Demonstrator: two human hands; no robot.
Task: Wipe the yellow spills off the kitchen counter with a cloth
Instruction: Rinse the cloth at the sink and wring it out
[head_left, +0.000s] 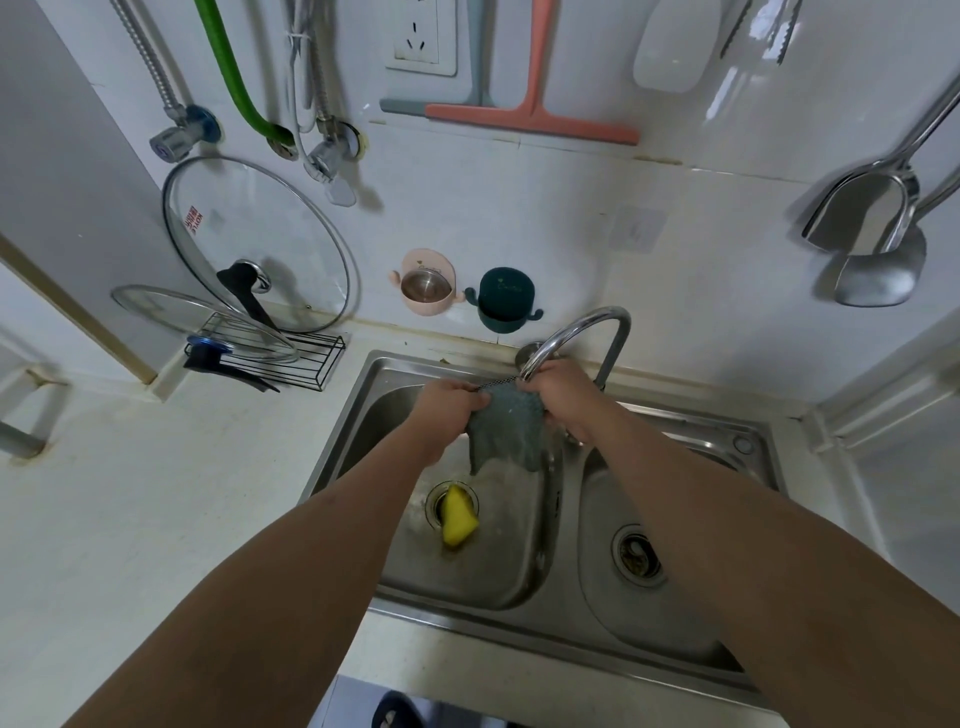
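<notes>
At the centre of the frame, over the left basin of the steel sink (566, 525) and under the tap (582, 332), the left hand (451, 402) and right hand (563, 397) each grip a top corner of the grey-green cloth (506, 431), which hangs stretched between them above a yellow sponge (457, 517) on the drain.
</notes>
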